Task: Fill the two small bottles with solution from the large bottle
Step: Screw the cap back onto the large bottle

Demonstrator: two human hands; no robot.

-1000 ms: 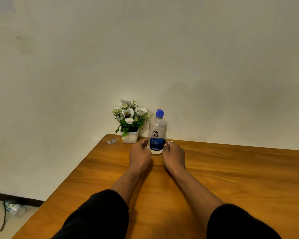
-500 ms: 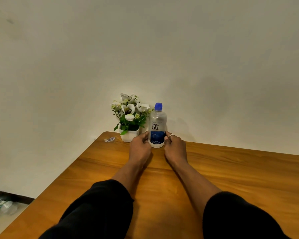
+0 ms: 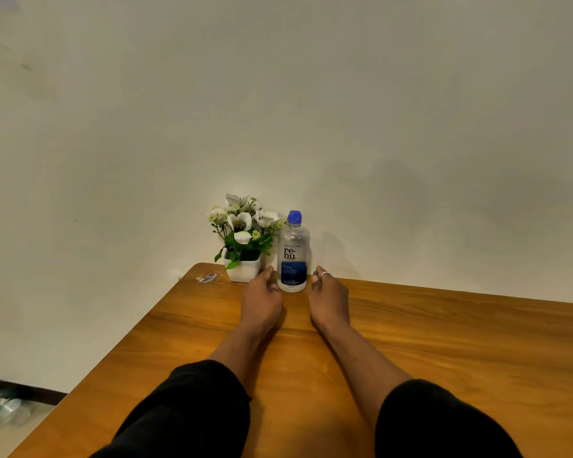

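In the head view, the large bottle [image 3: 291,259] stands upright near the far left corner of the table [image 3: 444,342], close to the far edge and just beside a potted flower arrangement [image 3: 242,269]. Both hands, which cupped its base a moment ago, have eased off: the left hand [image 3: 262,297] lies just beside it and the right hand [image 3: 328,297] clearly apart, fingers loosely curled and holding nothing. The blue cap [image 3: 294,217] is still on and no small bottles are in view, so filling has probably not begun; the label reads "re-nu" and "fresh", the finer print unreadable.
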